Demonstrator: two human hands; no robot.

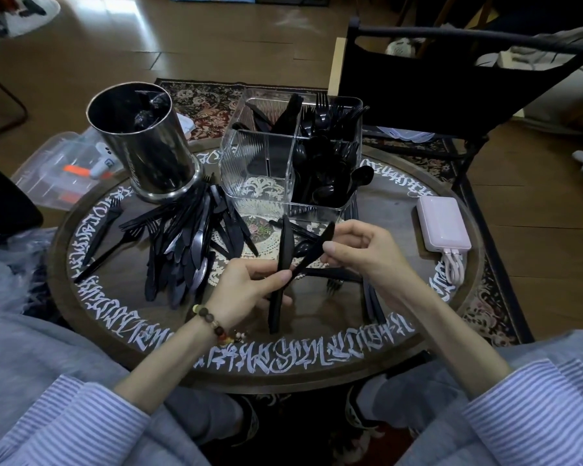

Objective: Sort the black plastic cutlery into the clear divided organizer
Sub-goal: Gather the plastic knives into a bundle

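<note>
A loose pile of black plastic cutlery (189,243) lies left on the round wooden table (401,317). The left hand (246,290) pinches an upright black plastic knife (281,264); the right hand (357,250) pinches a second, slanted black knife (312,253). Sorting looks midway. Next, both knives likely go to the far-left knife compartment of the clear divided organizer (249,156).

Round table (377,356) bears steel canister (142,139); clear organizer (249,163); loose cutlery pile (189,243); pink power bank (443,227).
</note>
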